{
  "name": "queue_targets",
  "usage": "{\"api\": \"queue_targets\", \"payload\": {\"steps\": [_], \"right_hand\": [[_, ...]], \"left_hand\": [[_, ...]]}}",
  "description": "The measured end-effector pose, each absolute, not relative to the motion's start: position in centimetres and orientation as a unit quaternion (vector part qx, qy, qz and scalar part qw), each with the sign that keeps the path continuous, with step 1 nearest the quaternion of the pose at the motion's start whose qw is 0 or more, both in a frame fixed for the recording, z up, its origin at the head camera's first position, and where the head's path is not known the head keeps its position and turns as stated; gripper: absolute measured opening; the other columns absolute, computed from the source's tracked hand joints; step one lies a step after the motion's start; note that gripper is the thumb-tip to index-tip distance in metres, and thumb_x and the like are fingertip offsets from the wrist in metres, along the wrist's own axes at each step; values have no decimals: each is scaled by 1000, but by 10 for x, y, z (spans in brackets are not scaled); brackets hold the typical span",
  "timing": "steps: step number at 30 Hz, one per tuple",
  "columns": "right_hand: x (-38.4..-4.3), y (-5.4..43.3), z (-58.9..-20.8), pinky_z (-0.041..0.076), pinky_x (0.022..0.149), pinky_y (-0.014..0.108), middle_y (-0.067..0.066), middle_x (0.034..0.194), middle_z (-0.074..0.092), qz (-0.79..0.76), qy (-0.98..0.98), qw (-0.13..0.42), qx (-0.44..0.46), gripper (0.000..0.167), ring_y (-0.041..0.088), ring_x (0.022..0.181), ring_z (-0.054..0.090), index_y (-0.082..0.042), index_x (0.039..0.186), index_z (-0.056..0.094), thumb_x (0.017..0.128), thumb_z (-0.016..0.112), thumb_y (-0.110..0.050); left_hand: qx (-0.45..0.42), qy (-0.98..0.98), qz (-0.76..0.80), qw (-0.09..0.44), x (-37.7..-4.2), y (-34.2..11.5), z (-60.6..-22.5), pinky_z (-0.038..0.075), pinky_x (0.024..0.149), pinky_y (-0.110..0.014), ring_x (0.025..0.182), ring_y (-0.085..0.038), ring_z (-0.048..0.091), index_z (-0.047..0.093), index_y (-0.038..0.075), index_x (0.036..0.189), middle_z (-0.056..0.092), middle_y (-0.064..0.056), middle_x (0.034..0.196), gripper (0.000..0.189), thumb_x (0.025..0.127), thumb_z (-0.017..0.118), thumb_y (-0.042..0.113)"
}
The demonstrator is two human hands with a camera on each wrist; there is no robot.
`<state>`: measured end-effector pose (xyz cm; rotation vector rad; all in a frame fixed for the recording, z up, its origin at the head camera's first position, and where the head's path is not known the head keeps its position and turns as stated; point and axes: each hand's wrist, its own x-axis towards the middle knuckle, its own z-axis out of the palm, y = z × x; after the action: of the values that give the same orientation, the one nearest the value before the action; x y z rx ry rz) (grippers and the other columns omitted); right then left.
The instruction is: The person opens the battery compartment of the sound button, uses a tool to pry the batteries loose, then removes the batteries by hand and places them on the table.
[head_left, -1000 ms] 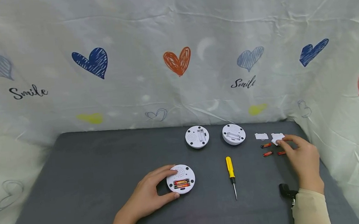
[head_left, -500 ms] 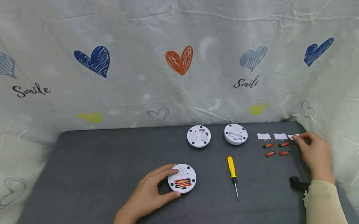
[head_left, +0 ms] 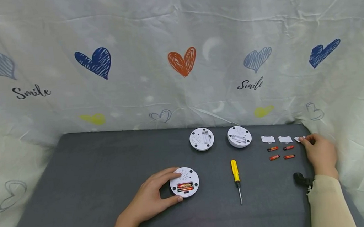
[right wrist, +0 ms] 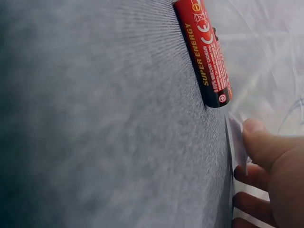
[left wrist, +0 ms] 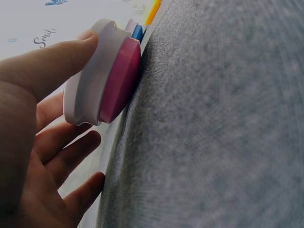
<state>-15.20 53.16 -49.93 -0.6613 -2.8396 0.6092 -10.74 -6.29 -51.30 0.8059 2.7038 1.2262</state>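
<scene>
My left hand grips a round white battery-powered device by its edge, thumb on the near side and fingers on the far side. Two red batteries lie in its uncovered compartment. In the left wrist view the device's pink side faces the table. At the far right, my right hand pinches a small white battery cover between thumb and fingers, close over the table. Most of this cover is hidden by the fingers in the head view. Two similar covers lie in a row to its left.
Two more round white devices with bare battery slots stand at the back. Several loose red batteries lie below the covers. A screwdriver with a yellow handle lies right of the held device. A printed cloth hangs behind the table.
The right hand has moved right with the battery cover, from overlapping the middle cover to the right end of the row. The left hand keeps its hold on the device.
</scene>
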Motion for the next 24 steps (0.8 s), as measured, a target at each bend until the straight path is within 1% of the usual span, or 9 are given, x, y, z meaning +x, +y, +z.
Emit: {"api": "queue_targets", "payload": {"steps": [4,8,13,17,21,24], "right_hand": [[-156,532,-499,46,75,58,29,110,71,190,-955,74,-217,36,51,95,62,3,112,71,110,67,-32],[-158,532,-497,46,72,61,32,109,70,168,-962,69,-201,34,53,93,63,2,110,71,109,69,-33],[-159,532,-492,46,64,59,34,105,70,142,-969,46,-199,36,53,89,64,1,108,71,109,69,-35],[-158,532,-491,46,61,56,34,104,70,136,-968,31,-209,39,51,87,64,3,109,71,109,68,-35],[-157,531,-492,48,64,58,35,109,69,139,-966,25,-215,43,52,90,63,5,115,71,110,66,-38],[-156,529,-492,49,71,63,36,116,68,147,-965,29,-216,52,55,96,63,6,122,70,112,59,-44]], "left_hand": [[263,880,395,24,-106,-65,-513,50,114,-53,144,-17,57,71,32,143,58,16,156,66,83,98,43],[264,880,393,19,-105,-65,-511,51,113,-53,143,-18,58,72,32,143,59,15,156,65,83,98,42],[266,879,395,16,-106,-65,-511,51,113,-53,143,-19,58,72,32,143,60,13,156,65,84,98,41],[268,877,397,22,-107,-64,-512,51,114,-52,144,-18,57,72,31,143,60,12,156,66,84,98,41],[265,877,400,30,-106,-64,-513,50,116,-51,145,-15,56,72,30,143,59,13,157,66,83,98,42],[262,877,400,32,-106,-64,-514,49,116,-51,145,-15,56,72,31,143,59,14,157,66,83,98,43]]}}
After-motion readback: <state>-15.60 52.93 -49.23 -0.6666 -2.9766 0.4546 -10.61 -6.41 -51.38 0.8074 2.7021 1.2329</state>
